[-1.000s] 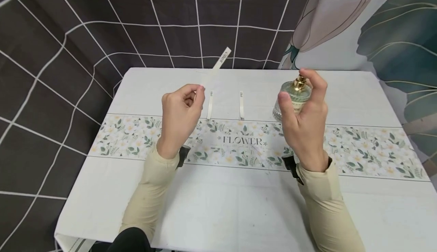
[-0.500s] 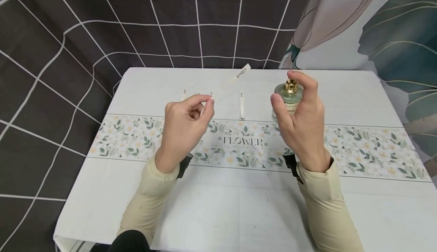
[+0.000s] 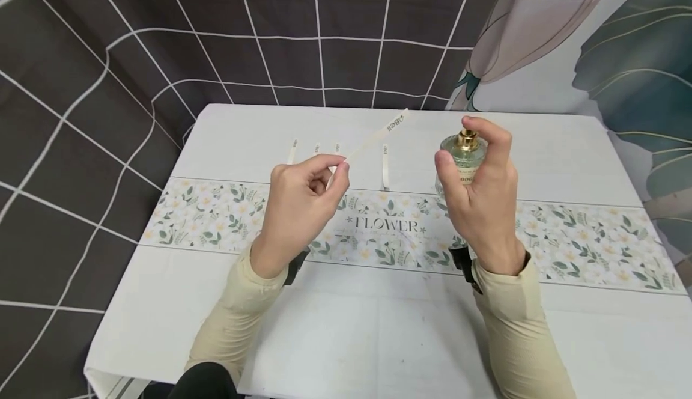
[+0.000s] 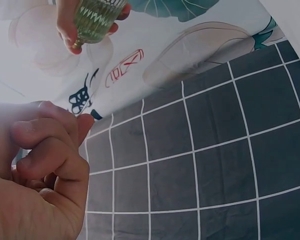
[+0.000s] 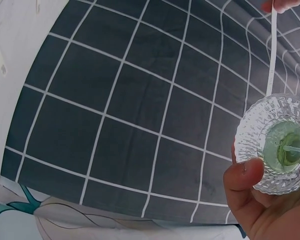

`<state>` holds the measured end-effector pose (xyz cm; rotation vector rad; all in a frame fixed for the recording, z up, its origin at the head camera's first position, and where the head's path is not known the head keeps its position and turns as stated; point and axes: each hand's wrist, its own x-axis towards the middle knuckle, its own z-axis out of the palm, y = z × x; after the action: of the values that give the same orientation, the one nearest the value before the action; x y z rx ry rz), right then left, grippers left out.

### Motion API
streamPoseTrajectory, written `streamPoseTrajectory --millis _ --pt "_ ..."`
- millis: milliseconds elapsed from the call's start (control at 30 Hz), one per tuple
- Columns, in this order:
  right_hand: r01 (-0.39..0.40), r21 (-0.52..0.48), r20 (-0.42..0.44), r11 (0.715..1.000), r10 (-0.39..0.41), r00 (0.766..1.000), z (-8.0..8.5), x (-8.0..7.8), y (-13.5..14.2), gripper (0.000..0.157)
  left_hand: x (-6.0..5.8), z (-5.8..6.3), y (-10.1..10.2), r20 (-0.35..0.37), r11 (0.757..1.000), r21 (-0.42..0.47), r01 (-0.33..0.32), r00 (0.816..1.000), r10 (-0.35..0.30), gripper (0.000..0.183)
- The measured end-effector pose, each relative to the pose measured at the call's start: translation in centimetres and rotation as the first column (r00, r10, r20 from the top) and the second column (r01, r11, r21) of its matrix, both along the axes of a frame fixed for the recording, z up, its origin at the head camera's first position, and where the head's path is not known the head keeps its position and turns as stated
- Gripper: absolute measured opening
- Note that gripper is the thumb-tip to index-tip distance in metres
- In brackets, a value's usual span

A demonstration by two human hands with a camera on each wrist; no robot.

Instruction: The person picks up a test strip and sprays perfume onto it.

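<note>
Between thumb and index finger, my left hand (image 3: 297, 207) pinches the lower end of a white perfume test strip (image 3: 378, 136). The strip slants up to the right, its printed "Bell" end a short way left of the spray nozzle. My right hand (image 3: 481, 201) grips a green-tinted glass perfume bottle (image 3: 453, 146) upright, index finger on top of the gold spray nozzle (image 3: 467, 139). From below, the right wrist view shows the ribbed base of the bottle (image 5: 277, 135) with the thumb against it. Fingers and palm cover part of the bottle's label in the head view.
Several more test strips lie on the white table behind my hands, one of them (image 3: 385, 167) apart to the right. A floral band (image 3: 584, 246) reading "FLOWER" crosses the table. Behind it hangs a dark gridded cloth (image 3: 281, 20), with a flower-patterned cloth (image 3: 535, 20) at the right.
My left hand has shifted right and nearer, bringing the strip's printed end right and down, closer to the nozzle. The bottle has moved slightly left and lower overall. Both grips stay the same.
</note>
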<state>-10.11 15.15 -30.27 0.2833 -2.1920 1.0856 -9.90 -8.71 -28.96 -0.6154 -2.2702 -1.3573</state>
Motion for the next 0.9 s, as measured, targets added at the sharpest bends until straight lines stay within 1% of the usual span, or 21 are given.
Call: streamPoseTrajectory --millis 433,667,767,900 --pt "-0.007 0.01 -0.011 1.0 0.007 1.0 -0.07 0.23 -0.15 0.043 0.13 -0.01 0.3 0.003 1.0 -0.031 -0.002 1.0 0.002 0.015" --pt "-0.005 -0.013 -0.026 1.0 0.005 1.0 -0.06 0.22 -0.24 0.043 0.2 0.01 0.35 0.015 0.999 -0.033 0.007 1.0 -0.006 0.015" --pt "0.004 -0.013 -0.037 1.0 -0.005 0.999 -0.07 0.17 -0.2 0.044 0.19 -0.02 0.38 0.02 0.999 -0.033 0.009 1.0 -0.008 0.015" --pt "-0.002 -0.015 -0.038 1.0 0.002 0.999 -0.1 0.12 -0.18 0.046 0.12 -0.12 0.39 0.019 1.0 -0.029 0.011 1.0 -0.01 0.015"
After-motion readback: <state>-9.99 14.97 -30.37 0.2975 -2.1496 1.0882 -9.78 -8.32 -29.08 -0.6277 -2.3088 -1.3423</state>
